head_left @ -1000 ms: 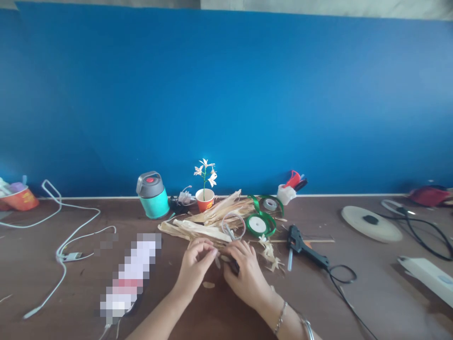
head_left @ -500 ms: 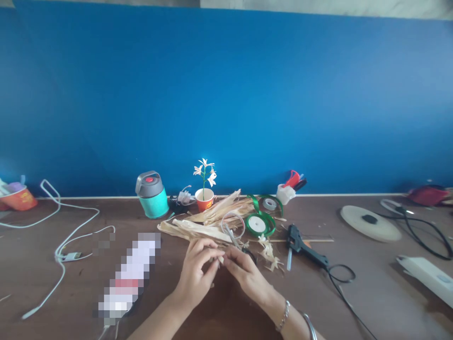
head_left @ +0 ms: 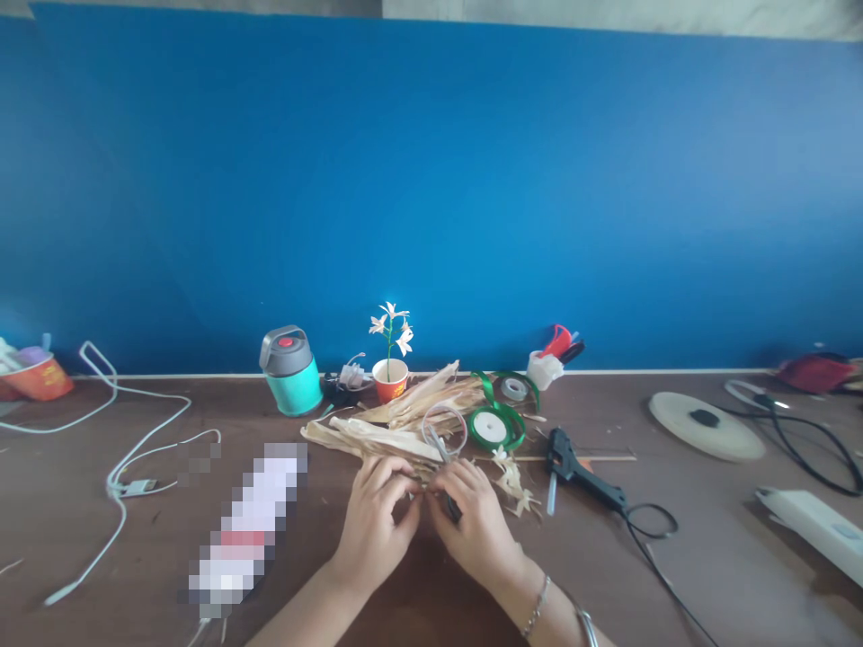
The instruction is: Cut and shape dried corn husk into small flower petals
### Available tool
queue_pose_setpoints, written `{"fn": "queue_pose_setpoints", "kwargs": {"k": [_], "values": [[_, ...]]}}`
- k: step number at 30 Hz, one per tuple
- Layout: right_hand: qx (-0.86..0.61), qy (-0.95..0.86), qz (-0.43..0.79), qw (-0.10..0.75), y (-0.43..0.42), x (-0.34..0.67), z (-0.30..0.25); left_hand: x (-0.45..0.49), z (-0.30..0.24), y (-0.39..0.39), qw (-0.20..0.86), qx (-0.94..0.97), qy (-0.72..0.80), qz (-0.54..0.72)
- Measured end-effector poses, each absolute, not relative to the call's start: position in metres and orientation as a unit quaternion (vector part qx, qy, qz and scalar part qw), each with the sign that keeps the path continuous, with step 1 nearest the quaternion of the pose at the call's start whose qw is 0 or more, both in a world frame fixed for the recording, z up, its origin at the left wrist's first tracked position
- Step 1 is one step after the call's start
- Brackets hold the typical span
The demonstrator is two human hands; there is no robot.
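Observation:
My left hand (head_left: 378, 521) and my right hand (head_left: 475, 521) meet at the fingertips above the brown table. Both are closed in a pinch, around a small pale piece of corn husk that the fingers now almost fully cover. Just beyond them lies a pile of dried corn husks (head_left: 364, 438). Scissors (head_left: 438, 444) rest at its right end, partly behind my right hand. Beside that hand are pale husk flowers (head_left: 513, 485). A spool of green ribbon (head_left: 489, 426) lies further back.
A paper cup (head_left: 391, 388) holds a green stem with white flowers (head_left: 403, 340). To its left stands a turquoise flask (head_left: 295, 388). A black glue gun (head_left: 585, 474) and its cord lie on the right. White cables (head_left: 125, 449) and a pixelated object (head_left: 249, 521) occupy the left.
My fingers have curled further inward, and my right hand has turned over the pinch. The pale piece that showed between the fingertips is now mostly hidden.

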State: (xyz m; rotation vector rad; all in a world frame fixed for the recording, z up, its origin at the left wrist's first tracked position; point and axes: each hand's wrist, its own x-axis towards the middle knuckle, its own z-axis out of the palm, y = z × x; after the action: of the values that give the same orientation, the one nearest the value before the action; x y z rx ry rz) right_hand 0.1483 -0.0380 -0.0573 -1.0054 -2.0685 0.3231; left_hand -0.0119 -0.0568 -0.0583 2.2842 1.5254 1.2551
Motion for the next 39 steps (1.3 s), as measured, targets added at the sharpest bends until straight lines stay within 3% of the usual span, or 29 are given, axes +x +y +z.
{"fn": "queue_pose_setpoints", "kwargs": {"k": [9,15,29,39], "values": [[-0.431,-0.806,0.046,0.403,-0.039,0.142,-0.063,-0.002,-0.061,-0.058,0.098,0.692,0.552,0.454],[-0.451,-0.792,0.026,0.41,-0.04,0.14,-0.063,-0.002,-0.062,-0.06,0.047,0.681,0.601,0.416],[-0.454,-0.801,0.131,0.367,-0.037,0.147,-0.06,-0.009,-0.061,-0.057,0.041,0.735,0.546,0.4],[-0.491,-0.783,0.03,0.381,-0.035,0.141,-0.069,-0.004,-0.063,-0.061,0.009,0.714,0.591,0.374]]}}
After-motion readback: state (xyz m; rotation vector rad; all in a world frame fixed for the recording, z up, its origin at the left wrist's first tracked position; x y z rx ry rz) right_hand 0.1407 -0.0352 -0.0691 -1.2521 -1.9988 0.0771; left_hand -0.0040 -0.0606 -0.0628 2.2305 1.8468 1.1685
